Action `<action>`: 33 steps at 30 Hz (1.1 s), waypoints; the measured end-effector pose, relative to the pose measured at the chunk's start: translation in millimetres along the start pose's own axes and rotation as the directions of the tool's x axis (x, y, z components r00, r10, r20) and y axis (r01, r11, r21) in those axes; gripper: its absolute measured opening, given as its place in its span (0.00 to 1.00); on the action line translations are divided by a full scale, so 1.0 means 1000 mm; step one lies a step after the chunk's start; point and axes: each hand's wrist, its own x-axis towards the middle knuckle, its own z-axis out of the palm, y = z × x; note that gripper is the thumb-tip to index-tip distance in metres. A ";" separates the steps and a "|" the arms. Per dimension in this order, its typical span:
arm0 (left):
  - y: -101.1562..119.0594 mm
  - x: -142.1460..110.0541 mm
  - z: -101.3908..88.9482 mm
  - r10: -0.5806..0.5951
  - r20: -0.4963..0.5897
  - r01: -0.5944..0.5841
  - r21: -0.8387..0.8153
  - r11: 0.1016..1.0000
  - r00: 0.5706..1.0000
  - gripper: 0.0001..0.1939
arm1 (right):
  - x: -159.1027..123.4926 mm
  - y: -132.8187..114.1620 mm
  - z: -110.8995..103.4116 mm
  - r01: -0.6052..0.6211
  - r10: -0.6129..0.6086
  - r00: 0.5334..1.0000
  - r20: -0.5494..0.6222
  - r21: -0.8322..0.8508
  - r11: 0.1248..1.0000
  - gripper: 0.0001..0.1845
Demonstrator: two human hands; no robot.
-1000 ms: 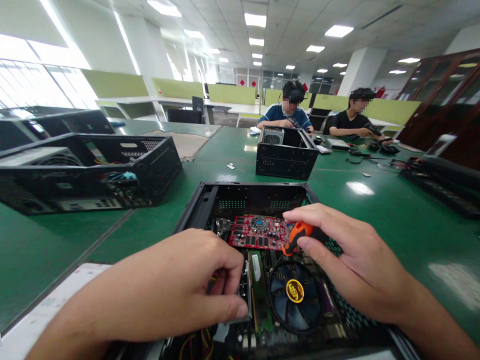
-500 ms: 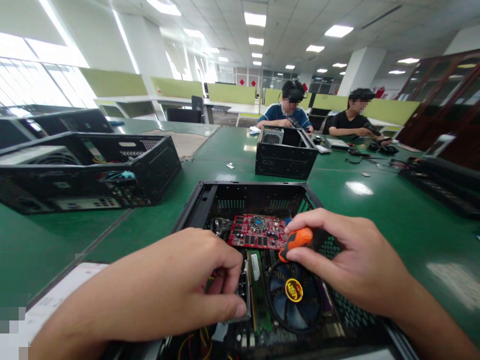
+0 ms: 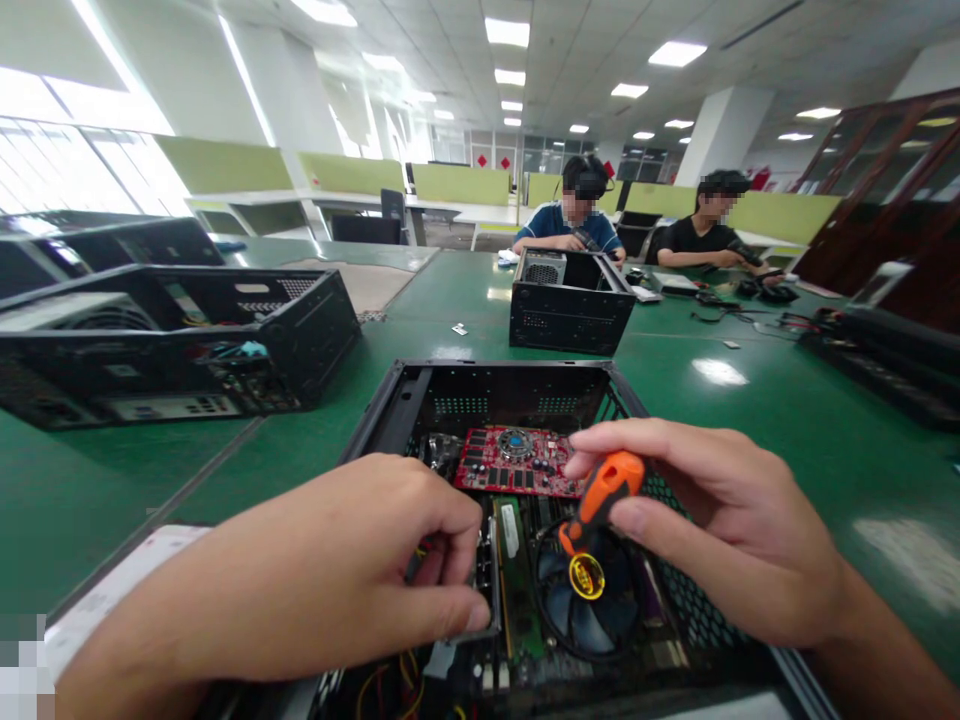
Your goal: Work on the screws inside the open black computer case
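Observation:
An open black computer case (image 3: 420, 395) lies in front of me on the green table (image 3: 757, 420). Inside are a red graphics card (image 3: 517, 462), green memory sticks (image 3: 517, 585) and a black cooler fan (image 3: 592, 600) with a yellow hub. My left hand (image 3: 330, 580) reaches into the case, fingers and thumb pinched on a memory module (image 3: 491, 585) standing beside the green sticks. My right hand (image 3: 720, 530) grips an orange-handled screwdriver (image 3: 604, 495), its tip pointing down at the fan.
Another open case (image 3: 187, 340) lies on its side to the left. A third black case (image 3: 570, 300) stands farther back, with two seated people behind it. Black equipment (image 3: 885, 365) lines the right edge. A white sheet (image 3: 112, 590) lies at the lower left.
My right hand has turned the screwdriver from lying nearly level to pointing steeply down over the fan. My left hand has stayed pinched in the same spot.

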 end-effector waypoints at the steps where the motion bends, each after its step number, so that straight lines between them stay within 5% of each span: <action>1: 0.000 0.000 0.000 0.000 0.000 0.000 0.000 1.000 1.000 0.14 | -0.001 0.000 -0.002 0.016 -0.017 1.000 0.019 0.071 0.997 0.15; 5: -0.001 0.000 0.001 0.007 -0.005 -0.007 0.006 1.000 1.000 0.13 | -0.001 -0.002 -0.008 0.034 -0.053 0.986 0.156 0.122 0.992 0.14; 14: -0.004 0.000 0.002 0.017 -0.008 -0.017 0.000 1.000 1.000 0.13 | 0.002 0.001 -0.003 0.138 -0.167 0.964 0.206 0.148 0.979 0.16; 27: -0.006 0.001 0.002 0.019 -0.022 -0.019 -0.002 1.000 1.000 0.14 | -0.006 0.004 0.002 0.184 -0.225 0.961 0.162 0.233 0.955 0.25; 33: -0.007 0.000 0.004 0.032 -0.019 -0.032 0.005 0.999 0.999 0.14 | -0.001 0.019 0.009 0.302 -0.350 0.932 0.098 0.328 0.895 0.12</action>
